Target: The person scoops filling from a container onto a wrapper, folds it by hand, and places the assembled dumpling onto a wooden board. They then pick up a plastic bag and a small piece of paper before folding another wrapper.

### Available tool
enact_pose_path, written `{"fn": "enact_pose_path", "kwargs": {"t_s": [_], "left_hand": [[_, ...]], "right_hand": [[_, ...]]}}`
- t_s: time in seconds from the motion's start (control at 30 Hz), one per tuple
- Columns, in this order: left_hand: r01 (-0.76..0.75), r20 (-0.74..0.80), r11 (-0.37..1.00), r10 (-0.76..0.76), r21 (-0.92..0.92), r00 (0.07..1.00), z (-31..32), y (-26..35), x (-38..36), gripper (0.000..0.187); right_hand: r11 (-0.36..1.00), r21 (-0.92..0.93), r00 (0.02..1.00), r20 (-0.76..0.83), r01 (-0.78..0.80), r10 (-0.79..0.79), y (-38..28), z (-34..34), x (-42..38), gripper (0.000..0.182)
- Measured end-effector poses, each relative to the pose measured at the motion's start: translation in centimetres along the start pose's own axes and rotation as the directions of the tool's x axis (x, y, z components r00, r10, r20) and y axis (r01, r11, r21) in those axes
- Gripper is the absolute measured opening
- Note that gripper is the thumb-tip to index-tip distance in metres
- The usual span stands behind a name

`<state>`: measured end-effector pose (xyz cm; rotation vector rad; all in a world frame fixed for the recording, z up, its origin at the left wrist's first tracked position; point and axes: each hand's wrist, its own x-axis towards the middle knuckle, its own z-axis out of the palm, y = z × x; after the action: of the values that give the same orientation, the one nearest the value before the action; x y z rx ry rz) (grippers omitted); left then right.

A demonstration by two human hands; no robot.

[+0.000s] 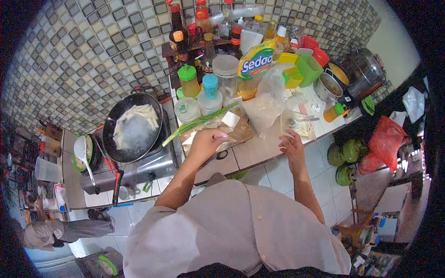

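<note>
You have a tiled countertop [257, 150] running from the left of the frame to the upper right. At centre left sits the gas stove [134, 173], carrying a black wok [155, 139] with pale strips [141, 116] inside. Right of it, at the centre, lies the wooden cutting board [243, 133], with flat white pieces [230, 120] on top. Right of the board stands a clear plastic bag of pale powder [264, 113]; farther right lies a smaller clear bag [303, 127].

Your left hand [207, 144] is over the board's front part, fingers drawn in toward the thumb. Something pale shows at the fingertips; whether it is gripped cannot be told. Your right hand [292, 146] is partly open, fingers loosely bent, with no held object visible. It is at the near side of the smaller bag; contact cannot be confirmed.

A long green onion [197, 124] crosses the board's rear left, its tip toward the stove. A dark scissor handle [222, 154] shows at the board's front edge, just beside your left hand. Clearance: bare tile lies between your hands, up to the counter's front edge; behind the board, jars and bottles crowd the space.
</note>
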<state>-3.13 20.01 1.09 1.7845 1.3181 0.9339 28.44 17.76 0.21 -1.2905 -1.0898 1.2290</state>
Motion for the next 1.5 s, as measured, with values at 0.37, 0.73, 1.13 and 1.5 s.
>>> {"fn": "enact_pose_path", "kwargs": {"t_s": [0.37, 0.73, 1.13, 1.5], "left_hand": [[0.209, -0.197, 0.919, -0.149, 0.334, 0.969, -0.1, 1.9, 3.0, 0.023], [0.319, -0.293, 0.632, -0.149, 0.706, 0.944, 2.6, 3.2, 6.2, 0.031], [0.45, -0.267, 0.487, -0.4, 0.749, 0.877, 6.9, 3.7, 9.1, 0.039], [0.317, 0.098, 0.945, -0.308, -0.088, 0.946, 21.5, 8.6, 7.2, 0.039]], "right_hand": [[0.975, 0.143, 0.984, 0.074, -0.171, 0.162, 1.0, -4.8, 2.8, 0.043], [0.998, 0.054, 0.998, -0.043, -0.038, 0.041, 0.6, -15.6, 7.6, 0.036], [0.996, -0.011, 0.985, -0.15, -0.085, 0.082, 6.6, -21.4, 15.4, 0.025], [0.576, -0.64, 0.743, -0.011, 0.509, -0.67, 8.1, -20.3, 18.7, 0.022]]}}
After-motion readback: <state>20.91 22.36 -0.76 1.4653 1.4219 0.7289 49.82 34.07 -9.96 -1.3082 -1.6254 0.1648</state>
